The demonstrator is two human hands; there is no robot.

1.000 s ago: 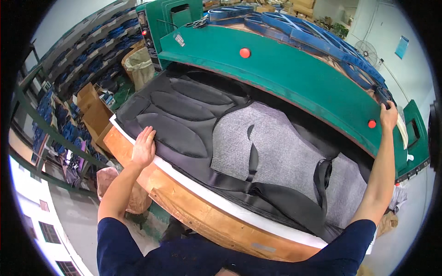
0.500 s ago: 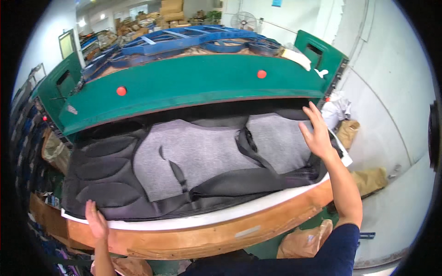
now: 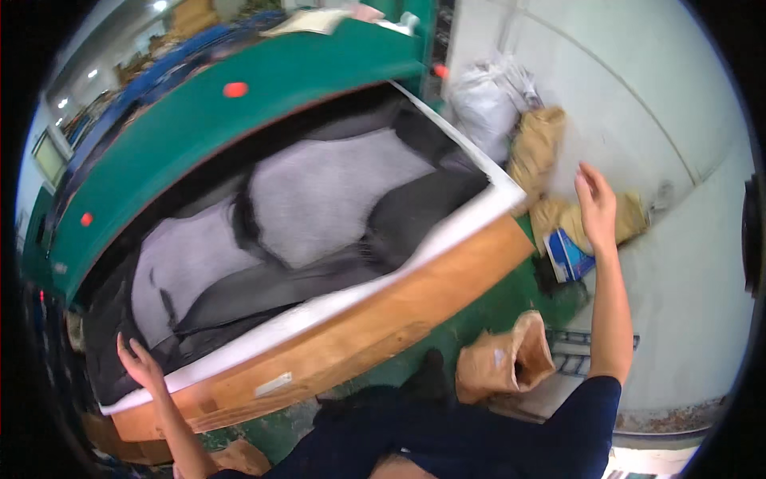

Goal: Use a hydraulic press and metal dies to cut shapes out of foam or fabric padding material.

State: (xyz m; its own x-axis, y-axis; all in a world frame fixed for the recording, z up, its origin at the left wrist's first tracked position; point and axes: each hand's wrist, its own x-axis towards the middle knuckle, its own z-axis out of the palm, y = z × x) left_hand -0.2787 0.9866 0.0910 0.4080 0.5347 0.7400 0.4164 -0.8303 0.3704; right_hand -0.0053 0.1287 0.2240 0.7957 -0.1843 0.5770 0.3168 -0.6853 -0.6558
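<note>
A layered spread of grey cloth [image 3: 327, 191] and black padded fabric [image 3: 423, 215] lies on a white sheet [image 3: 511, 195]. Under the sheet is a bed with a wooden front [image 3: 343, 343]. My left hand [image 3: 140, 366] is over the near left corner of the black fabric, fingers spread and holding nothing; whether it touches the fabric I cannot tell. Out past the right end of the bed, my right hand [image 3: 597, 209] is raised in the air, empty, with its fingers stretched out.
A green machine beam [image 3: 319, 68] with red knobs [image 3: 235, 89] spans the far side. A white bag [image 3: 483, 108] and brown sacks [image 3: 538, 152] stand by the right wall, with a blue-and-white packet [image 3: 568, 255]. An open paper sack [image 3: 495, 367] stands on the green floor.
The view has swung to the right, bringing more floor and sacks in. My right hand has left the fabric's right end and is now out beside the bed. My left hand stays near the left corner.
</note>
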